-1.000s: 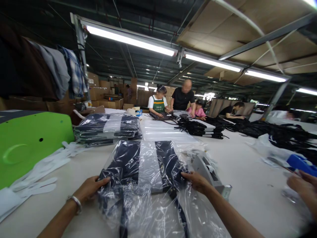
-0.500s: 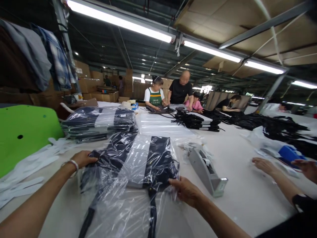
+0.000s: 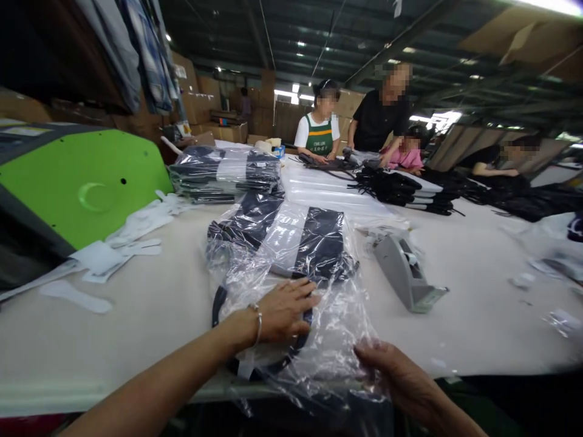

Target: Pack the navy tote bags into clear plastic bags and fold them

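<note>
A clear plastic bag (image 3: 337, 328) lies at the table's front edge, its near end hanging a little over. Inside is a folded dark navy fabric item (image 3: 321, 243) with a pale band across it and dark straps toward me. My left hand (image 3: 286, 309), with a bracelet at the wrist, rests flat on the bag over a strap, fingers spread. At the bag's right near edge, my right hand (image 3: 378, 364) pinches the plastic between thumb and fingers. A grey tape dispenser (image 3: 407, 276) stands to the right of the bag.
A green machine (image 3: 104, 182) stands at left, with white cut pieces (image 3: 98, 261) beside it. Bagged navy items (image 3: 228, 164) are stacked behind. Flat clear bags (image 3: 323, 185) and dark strapped goods (image 3: 396, 188) lie farther back. Several co-workers are around the far side.
My left hand has moved from the item's far left corner to the near straps. My right hand has come down to the bag's near edge. The neighbour's hands at right have left view.
</note>
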`<control>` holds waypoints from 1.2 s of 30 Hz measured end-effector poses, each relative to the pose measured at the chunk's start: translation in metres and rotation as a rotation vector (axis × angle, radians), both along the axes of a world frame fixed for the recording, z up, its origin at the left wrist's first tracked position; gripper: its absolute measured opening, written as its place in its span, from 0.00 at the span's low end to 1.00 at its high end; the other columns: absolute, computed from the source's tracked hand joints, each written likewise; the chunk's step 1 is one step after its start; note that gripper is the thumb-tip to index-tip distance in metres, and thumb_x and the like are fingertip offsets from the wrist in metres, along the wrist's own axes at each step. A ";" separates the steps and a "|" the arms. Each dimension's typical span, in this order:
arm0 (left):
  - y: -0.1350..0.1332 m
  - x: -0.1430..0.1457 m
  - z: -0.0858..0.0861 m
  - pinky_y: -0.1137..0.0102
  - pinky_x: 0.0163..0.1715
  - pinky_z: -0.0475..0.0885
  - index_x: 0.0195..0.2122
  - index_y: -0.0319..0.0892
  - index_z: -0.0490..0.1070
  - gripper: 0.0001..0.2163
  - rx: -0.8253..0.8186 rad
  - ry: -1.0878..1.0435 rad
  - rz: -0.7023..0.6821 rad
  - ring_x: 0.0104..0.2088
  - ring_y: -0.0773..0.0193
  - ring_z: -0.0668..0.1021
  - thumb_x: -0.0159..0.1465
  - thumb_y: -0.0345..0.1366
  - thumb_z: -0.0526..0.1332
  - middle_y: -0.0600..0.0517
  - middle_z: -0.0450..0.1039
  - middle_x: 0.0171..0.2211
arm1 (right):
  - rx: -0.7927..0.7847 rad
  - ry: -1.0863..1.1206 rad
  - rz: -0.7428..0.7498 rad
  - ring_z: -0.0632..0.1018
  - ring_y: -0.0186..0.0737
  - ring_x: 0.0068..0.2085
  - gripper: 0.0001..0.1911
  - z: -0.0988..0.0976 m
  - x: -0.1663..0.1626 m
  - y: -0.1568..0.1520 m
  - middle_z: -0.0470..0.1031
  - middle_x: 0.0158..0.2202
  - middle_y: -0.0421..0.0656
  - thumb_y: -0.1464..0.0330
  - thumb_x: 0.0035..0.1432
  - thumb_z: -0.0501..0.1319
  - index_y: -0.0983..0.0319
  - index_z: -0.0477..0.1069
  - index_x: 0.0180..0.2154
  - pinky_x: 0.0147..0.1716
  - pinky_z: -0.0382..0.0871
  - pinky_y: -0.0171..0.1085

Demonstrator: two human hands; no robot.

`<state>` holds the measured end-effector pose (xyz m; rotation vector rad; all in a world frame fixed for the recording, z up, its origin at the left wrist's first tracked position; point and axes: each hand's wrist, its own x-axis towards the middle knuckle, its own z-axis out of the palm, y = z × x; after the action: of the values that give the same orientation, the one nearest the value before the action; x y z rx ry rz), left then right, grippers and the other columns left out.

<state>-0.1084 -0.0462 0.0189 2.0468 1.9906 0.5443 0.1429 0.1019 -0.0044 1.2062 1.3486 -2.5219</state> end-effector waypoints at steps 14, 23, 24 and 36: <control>-0.047 0.061 -0.011 0.48 0.67 0.44 0.59 0.48 0.67 0.19 -0.073 0.037 -0.046 0.69 0.51 0.57 0.68 0.44 0.58 0.49 0.67 0.63 | 0.070 0.065 0.263 0.76 0.34 0.23 0.20 0.019 0.043 -0.038 0.78 0.25 0.46 0.53 0.51 0.71 0.65 0.76 0.28 0.24 0.70 0.32; -0.113 0.107 -0.024 0.54 0.61 0.59 0.63 0.43 0.59 0.27 0.171 0.101 0.203 0.59 0.52 0.70 0.65 0.43 0.62 0.46 0.73 0.56 | 0.103 0.154 0.337 0.76 0.33 0.21 0.20 0.061 0.020 -0.031 0.76 0.23 0.43 0.55 0.53 0.70 0.65 0.70 0.28 0.19 0.68 0.29; -0.112 0.112 -0.031 0.55 0.57 0.63 0.59 0.42 0.63 0.20 0.214 0.162 0.258 0.55 0.53 0.73 0.66 0.37 0.60 0.47 0.75 0.51 | 0.105 0.166 0.346 0.77 0.33 0.21 0.19 0.067 0.016 -0.030 0.77 0.24 0.43 0.55 0.54 0.70 0.64 0.70 0.29 0.19 0.68 0.29; -0.097 0.115 -0.035 0.67 0.38 0.66 0.33 0.44 0.67 0.12 0.385 -0.244 0.627 0.35 0.62 0.72 0.72 0.37 0.50 0.52 0.72 0.33 | 1.743 0.301 0.294 0.63 0.56 0.66 0.41 0.063 0.003 0.040 0.61 0.67 0.49 0.61 0.53 0.68 0.55 0.58 0.66 0.64 0.58 0.57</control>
<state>0.0070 -0.1435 -0.0164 1.3794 2.4939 1.3156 0.1464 0.1417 0.0584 0.3527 3.5019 -0.8407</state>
